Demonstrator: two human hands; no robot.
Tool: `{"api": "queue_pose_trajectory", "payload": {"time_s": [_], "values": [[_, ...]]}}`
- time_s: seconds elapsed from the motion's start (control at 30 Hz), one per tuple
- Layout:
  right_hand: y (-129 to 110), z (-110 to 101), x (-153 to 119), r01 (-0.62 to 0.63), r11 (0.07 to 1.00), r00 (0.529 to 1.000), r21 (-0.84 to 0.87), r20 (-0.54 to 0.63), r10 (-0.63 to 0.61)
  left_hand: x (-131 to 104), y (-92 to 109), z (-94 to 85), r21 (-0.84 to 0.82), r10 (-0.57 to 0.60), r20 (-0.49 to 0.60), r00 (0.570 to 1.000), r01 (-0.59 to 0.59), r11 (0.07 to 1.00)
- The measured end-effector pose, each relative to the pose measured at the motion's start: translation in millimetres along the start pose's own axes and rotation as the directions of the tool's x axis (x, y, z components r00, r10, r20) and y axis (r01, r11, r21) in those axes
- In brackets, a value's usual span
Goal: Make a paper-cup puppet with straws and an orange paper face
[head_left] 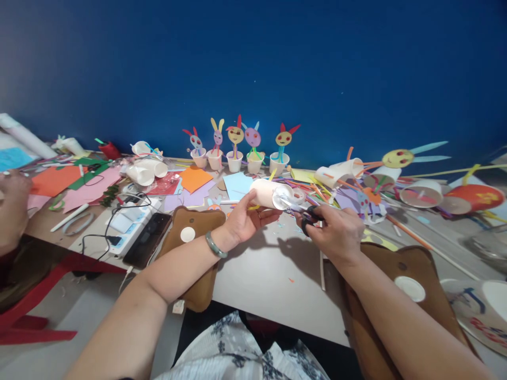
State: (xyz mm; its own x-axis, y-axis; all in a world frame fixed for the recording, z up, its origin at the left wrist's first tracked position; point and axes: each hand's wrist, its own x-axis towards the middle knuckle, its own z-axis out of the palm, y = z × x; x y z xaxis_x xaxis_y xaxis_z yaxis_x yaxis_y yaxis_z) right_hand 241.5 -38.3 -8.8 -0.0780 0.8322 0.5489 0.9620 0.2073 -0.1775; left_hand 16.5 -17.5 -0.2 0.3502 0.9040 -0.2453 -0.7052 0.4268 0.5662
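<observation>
My left hand (247, 219) is closed around a white paper cup (264, 193), which lies tilted on its side with one end facing right. In my right hand (336, 229) is a pair of scissors (307, 215) with black handles, fingers wrapped in the loops. The blades reach to the cup's right end; whether they are inside it or just against it I cannot tell. Small paper scraps are scattered on the table (269, 269) below. Behind the cup stand several white cups with paper rabbit-faced figures (252, 137) in them.
A power strip (132, 229) with cables and a dark phone (148, 240) lie at left. Brown bear-shaped pads (198, 269) rest under my forearms. Coloured paper (196, 179), pipe cleaners and more cups (420, 194) spread across the back. Another person's hand (13, 208) is at far left.
</observation>
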Motion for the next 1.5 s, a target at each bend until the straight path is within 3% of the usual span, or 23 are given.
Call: {"api": "queue_pose_trajectory", "payload": {"time_s": [0.17,0.33,0.5,0.63,1.07,1.5], "values": [[-0.8,0.8,-1.0,0.007,1.000,1.000,0.018,-0.004,-0.007,1.4,-0.3,-2.0,0.003,-0.019,0.011,1.000,0.019,1.000],[0.3,3.7,-0.5,0.069,0.996,0.993,0.051,-0.102,-0.064,1.4,0.7,-1.1,-0.010,-0.032,0.015,0.999,0.032,0.999],[1.9,7.2,1.8,0.211,0.975,0.940,0.065,-0.289,-0.184,-2.0,2.6,2.9,-0.022,-0.048,-0.002,0.999,0.048,0.999],[-0.1,3.3,2.8,0.288,0.957,0.900,0.029,-0.350,-0.260,-4.3,3.9,5.7,-0.015,-0.062,-0.041,0.997,0.061,0.998],[1.2,-2.7,4.3,0.328,0.943,0.877,-0.056,-0.354,-0.326,-1.8,2.7,3.3,-0.013,-0.050,-0.029,0.998,0.050,0.999],[2.4,0.3,3.3,0.274,0.960,0.919,-0.050,-0.282,-0.277,-1.5,4.1,4.7,-0.023,-0.057,-0.054,0.997,0.056,0.998]]}}
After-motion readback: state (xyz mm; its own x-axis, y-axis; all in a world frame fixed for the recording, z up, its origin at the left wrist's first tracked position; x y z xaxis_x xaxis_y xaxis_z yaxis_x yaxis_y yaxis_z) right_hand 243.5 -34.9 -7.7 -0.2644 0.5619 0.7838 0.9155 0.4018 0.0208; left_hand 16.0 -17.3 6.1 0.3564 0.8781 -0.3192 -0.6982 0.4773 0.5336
